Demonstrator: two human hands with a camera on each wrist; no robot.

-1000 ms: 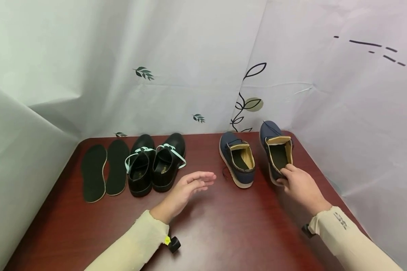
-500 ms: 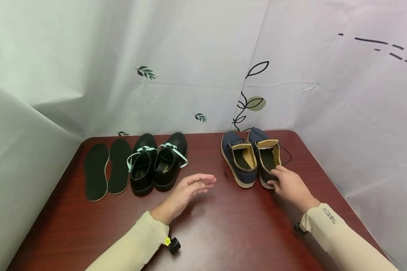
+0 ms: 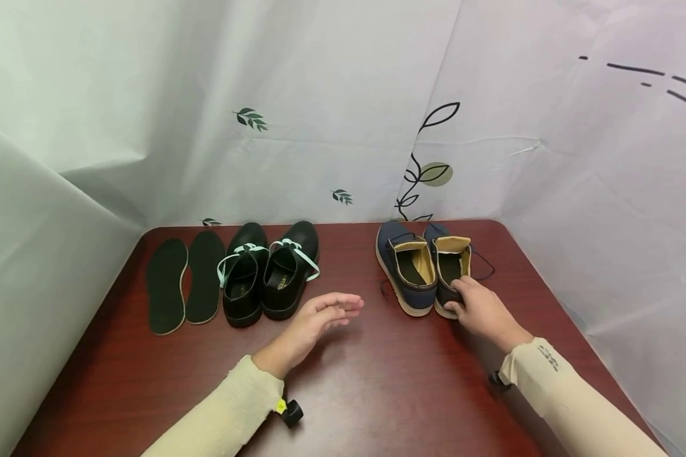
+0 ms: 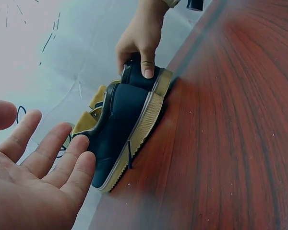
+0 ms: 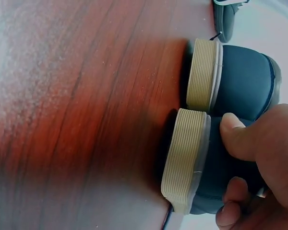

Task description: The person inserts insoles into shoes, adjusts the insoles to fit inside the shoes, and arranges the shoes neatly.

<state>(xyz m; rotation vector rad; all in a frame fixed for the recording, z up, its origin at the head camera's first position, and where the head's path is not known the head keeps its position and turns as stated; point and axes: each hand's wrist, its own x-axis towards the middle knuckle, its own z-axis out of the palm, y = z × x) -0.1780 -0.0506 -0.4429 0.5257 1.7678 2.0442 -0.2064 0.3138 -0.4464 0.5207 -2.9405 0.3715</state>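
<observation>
My right hand (image 3: 483,312) grips the heel of the right navy shoe (image 3: 444,293), thumb outside the heel and fingers over its collar. Close against that shoe's left side stands the left navy shoe (image 3: 417,297), with a tan sole and yellowish lining. Both toes point to the back of the table. The right wrist view shows my thumb on the dark heel fabric above the ribbed sole (image 5: 185,160). My left hand (image 3: 317,317) hovers over the table left of the navy pair, fingers extended and holding nothing.
On the left stand two black shoes (image 3: 282,298) with pale mint laces. Beside them lie two dark insoles (image 3: 167,285), flat on the reddish-brown table (image 3: 343,393). White patterned sheeting (image 3: 297,114) hangs behind the table and along both sides.
My right hand has brought the right navy shoe leftward, from a gap away to right beside the left one. My left hand has stayed nearly still. The view has shifted slightly.
</observation>
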